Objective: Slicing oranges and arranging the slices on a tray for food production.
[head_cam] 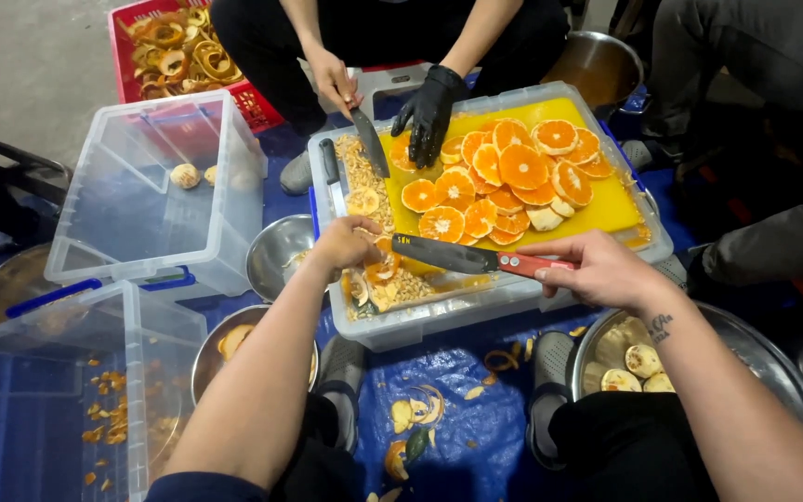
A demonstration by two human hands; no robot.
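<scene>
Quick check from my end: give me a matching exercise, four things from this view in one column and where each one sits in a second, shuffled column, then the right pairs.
Things:
1. red-handled knife with a dark blade
2. round orange slices
3. curled orange peels
4. peeled pale fruit halves

Places:
A. in the red plastic crate at top left
B. in the right hand, blade pointing left
C. in the steel bowl at lower right
D. on the yellow cutting board in the clear tray

Pairs: 1-B, 2-D, 3-A, 4-C
</scene>
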